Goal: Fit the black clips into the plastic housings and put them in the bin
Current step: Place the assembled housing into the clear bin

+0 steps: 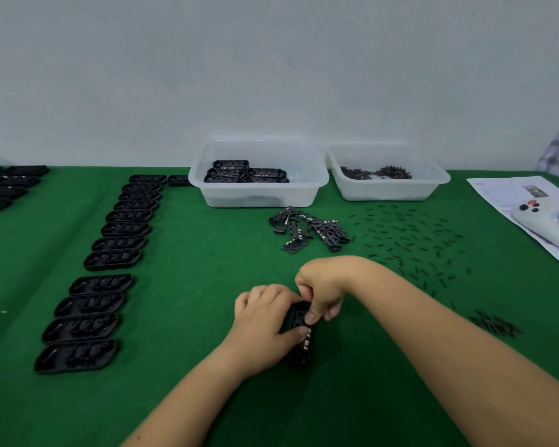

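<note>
Progress looked early: five or so filled housings lay in the bin (258,173) at 12 o'clock, both hands' grips, left (265,321) and right (320,291), held one housing (300,333) on the desk centre, while rows (110,253) waited at 9 o'clock.

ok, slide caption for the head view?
Both hands seat a clip in a black housing on the green table, with the finished-parts bin behind.

Both hands cover most of the housing (300,333); the far-left housings (0,188) run off-frame.
</note>
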